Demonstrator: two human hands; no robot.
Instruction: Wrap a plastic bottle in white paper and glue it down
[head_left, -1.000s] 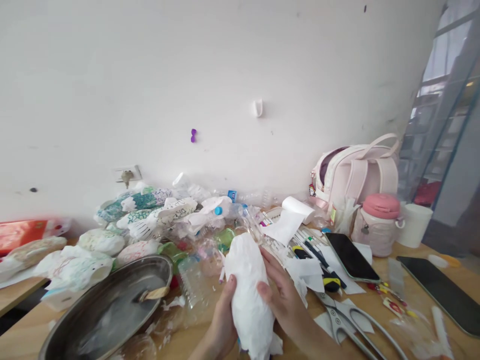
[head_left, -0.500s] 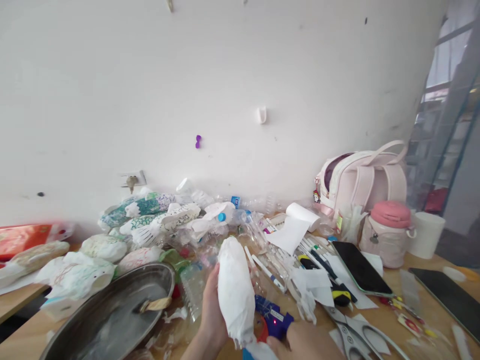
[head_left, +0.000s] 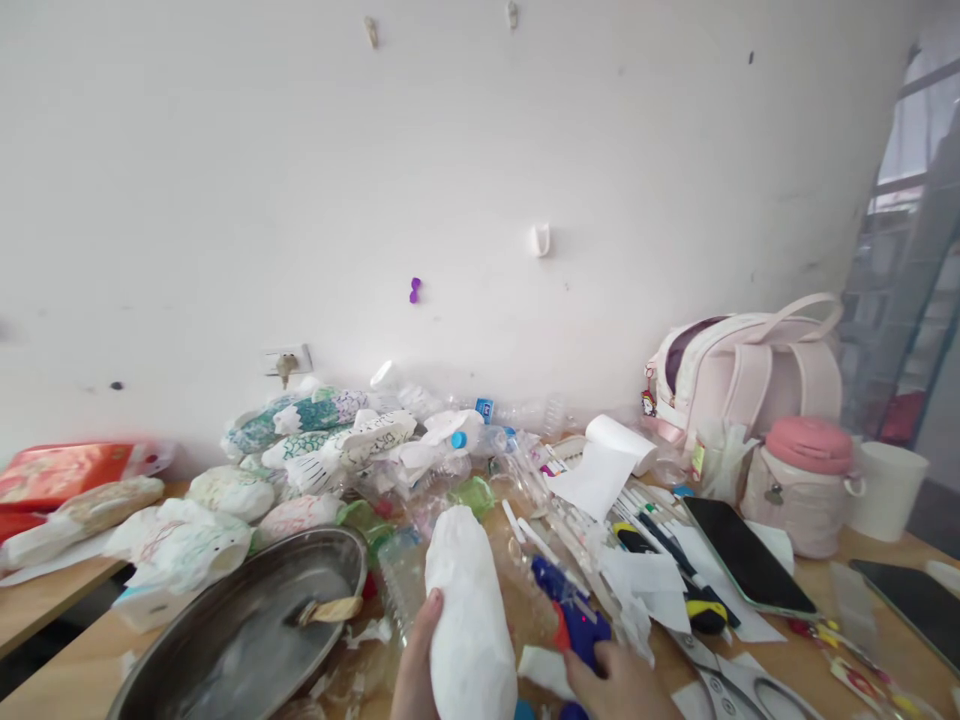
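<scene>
A white paper-wrapped, bottle-shaped form (head_left: 469, 620) stands nearly upright at the bottom centre, held from its left side by my left hand (head_left: 418, 660). To its right lies a blue glue gun (head_left: 574, 610) with an orange part and a small red light. My right hand (head_left: 619, 680) is at the glue gun's lower end, fingers bent; they appear to grip it. A small white paper piece (head_left: 546, 670) lies between the form and my right hand.
A dark oval basin (head_left: 247, 620) with a brush is at the left, decorated paper fish (head_left: 322, 445) behind it. Clear bottles, a paper roll (head_left: 619, 445), scissors (head_left: 720, 680) and a phone (head_left: 750, 555) crowd the table. A pink backpack (head_left: 750, 370) stands at the back right.
The view has shifted, so the scene sits further right and slightly lower. The white form's narrow lower end has left view, and my right hand has moved away from it toward the glue gun.
</scene>
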